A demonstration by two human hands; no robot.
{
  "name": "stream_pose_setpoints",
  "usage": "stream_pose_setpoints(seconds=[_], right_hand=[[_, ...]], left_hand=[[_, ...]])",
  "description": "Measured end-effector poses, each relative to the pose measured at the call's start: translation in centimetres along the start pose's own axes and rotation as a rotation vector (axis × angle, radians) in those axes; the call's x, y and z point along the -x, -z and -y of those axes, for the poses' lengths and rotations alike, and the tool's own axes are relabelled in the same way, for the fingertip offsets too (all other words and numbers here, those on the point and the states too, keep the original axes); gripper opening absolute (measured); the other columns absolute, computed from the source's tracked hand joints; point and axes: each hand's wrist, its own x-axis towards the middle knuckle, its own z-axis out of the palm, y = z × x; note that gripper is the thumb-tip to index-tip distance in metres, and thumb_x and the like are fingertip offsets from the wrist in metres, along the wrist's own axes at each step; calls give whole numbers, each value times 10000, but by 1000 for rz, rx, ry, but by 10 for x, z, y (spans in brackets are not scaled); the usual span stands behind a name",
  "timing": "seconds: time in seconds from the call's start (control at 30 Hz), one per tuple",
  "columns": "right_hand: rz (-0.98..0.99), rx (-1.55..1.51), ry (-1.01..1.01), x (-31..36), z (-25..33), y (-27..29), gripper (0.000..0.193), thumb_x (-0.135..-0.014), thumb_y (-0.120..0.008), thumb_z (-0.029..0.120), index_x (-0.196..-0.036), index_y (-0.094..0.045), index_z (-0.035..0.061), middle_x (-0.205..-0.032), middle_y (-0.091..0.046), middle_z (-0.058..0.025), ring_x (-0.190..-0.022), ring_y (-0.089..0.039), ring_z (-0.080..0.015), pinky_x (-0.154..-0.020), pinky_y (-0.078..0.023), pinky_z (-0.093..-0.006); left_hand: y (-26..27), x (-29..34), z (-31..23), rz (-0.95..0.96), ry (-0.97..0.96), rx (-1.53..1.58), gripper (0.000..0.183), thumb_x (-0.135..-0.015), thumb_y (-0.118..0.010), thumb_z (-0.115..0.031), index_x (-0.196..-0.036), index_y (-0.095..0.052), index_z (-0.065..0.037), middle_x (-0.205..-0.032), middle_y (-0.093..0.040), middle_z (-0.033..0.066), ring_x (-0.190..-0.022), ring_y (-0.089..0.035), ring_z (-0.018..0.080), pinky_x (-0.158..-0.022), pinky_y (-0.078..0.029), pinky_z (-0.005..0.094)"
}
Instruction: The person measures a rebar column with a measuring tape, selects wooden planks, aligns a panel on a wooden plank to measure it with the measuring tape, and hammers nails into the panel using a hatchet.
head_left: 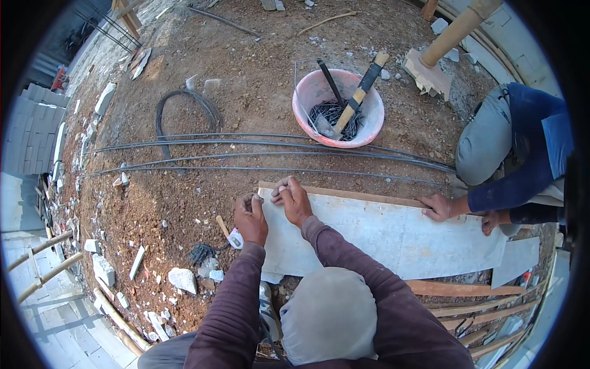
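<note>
A long pale sheet panel [393,234] with a brown wooden strip along its far edge lies in front of my knee. Above its left end, my left hand [251,222] is closed, thumb pressed to the fingers. Close beside it, my right hand [291,202] has its fingers curled over the panel's far left corner. Whatever sits in either pinch is too small to make out. At the panel's right end, a co-worker's hand [437,207] rests on the far edge, with the other hand [490,222] nearby. A white tape measure [235,238] is on the soil left of the panel.
Beyond the panel, a pink bucket [380,120] contains nails and tool handles, one wooden [362,92]. Long steel rods [246,142] cross the dirt beside a wire coil [163,120]. Timber strips [473,289] lie at right. A white stone [182,280] sits left of me.
</note>
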Motion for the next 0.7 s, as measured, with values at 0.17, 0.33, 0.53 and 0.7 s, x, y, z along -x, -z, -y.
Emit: stream_pose_setpoints(seconds=[0.17,0.33,0.53,0.7], right_hand=[[-50,-72,4,2,-4,-2,134,-952,-384,124,-930,-462,17,-820,-592,-95,-696,-614,-141,-619,-534,-273],[-56,-37,14,1,-6,-1,125,-945,-395,112,-940,-469,11,-817,-592,-94,-693,-611,-142,-623,-533,-273],[-36,-35,34,-1,-4,-4,120,-933,-448,117,-935,-476,0,-772,-612,-91,-669,-623,-146,-611,-538,-292],[-63,76,52,-5,-7,4,132,-924,-482,132,-923,-486,0,-775,-606,-81,-678,-626,-145,-620,-538,-294]], left_hand=[[-2,-8,3,40,-60,-216,135,-892,-613,-110,-936,-578,13,-815,-646,100,-726,-628,160,-665,-497,287],[-5,-6,1,62,-149,-338,120,-870,-629,-88,-928,-584,7,-807,-652,130,-735,-657,183,-666,-516,305],[2,-13,9,175,-218,-374,91,-851,-624,-58,-926,-603,-10,-801,-642,142,-713,-656,224,-653,-509,330],[-6,-14,-4,232,-383,-489,103,-828,-633,-65,-919,-623,-17,-805,-634,165,-719,-617,356,-643,-484,393]])
